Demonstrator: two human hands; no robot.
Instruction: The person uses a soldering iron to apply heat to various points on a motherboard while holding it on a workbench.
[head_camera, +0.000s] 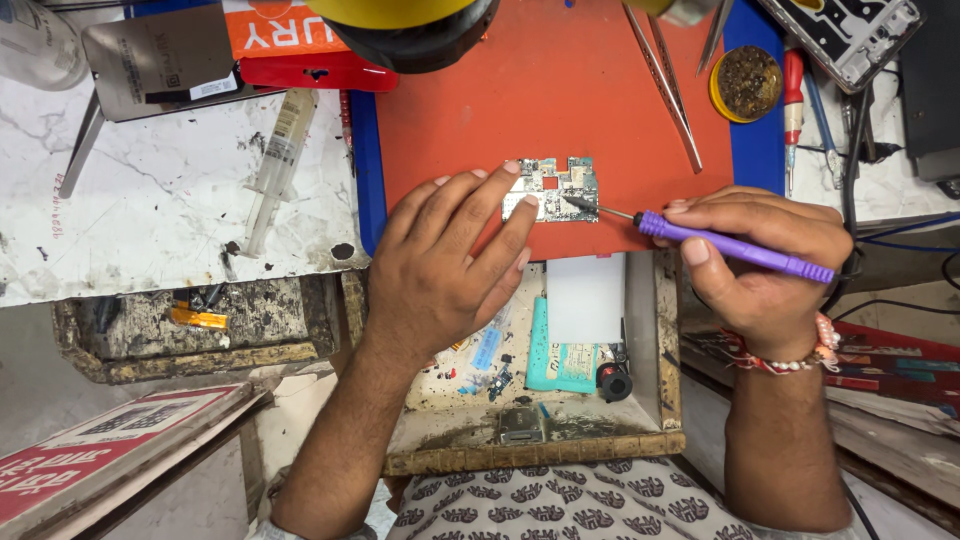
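The left hand (445, 265) lies flat with fingers spread, its fingertips pressing a small circuit board (557, 187) onto the red mat (560, 100). The right hand (765, 262) is closed around a purple screwdriver (735, 247), whose metal tip touches the board's right edge. An orange rectangular label (275, 25) with white lettering sits at the mat's upper left; a red-and-white sign (75, 455) leans at lower left. A teal package (560, 355) lies in the open drawer (665, 330) below.

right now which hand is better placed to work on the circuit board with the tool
Right. The right hand grips the purple screwdriver, its tip on the circuit board. The left hand lies flat, pinning the board.
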